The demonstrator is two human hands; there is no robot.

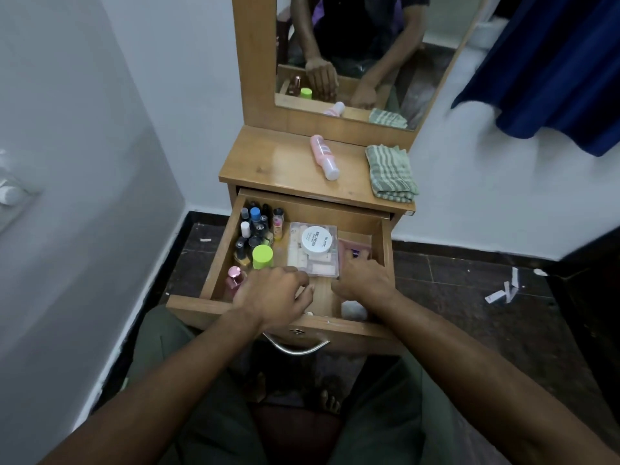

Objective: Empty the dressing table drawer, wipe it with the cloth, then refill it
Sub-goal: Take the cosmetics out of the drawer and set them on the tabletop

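Wooden drawer (382,229) was full; both hands, left hand (273,297) and right hand (364,280), curled, grip unclear; better lift the bottles (256,229) upright, one by one.

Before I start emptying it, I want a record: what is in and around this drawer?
drawer: one, wooden, pulled open
small bottles: a cluster, mixed colours, drawer back left
green-capped jar: one, lime, drawer left
pink bottle: one, lying on tabletop
cloth: one, green striped, folded, tabletop right
round tub: one, white, on clear box
mirror: one, wood-framed, above
left hand: in drawer, front
right hand: in drawer, right
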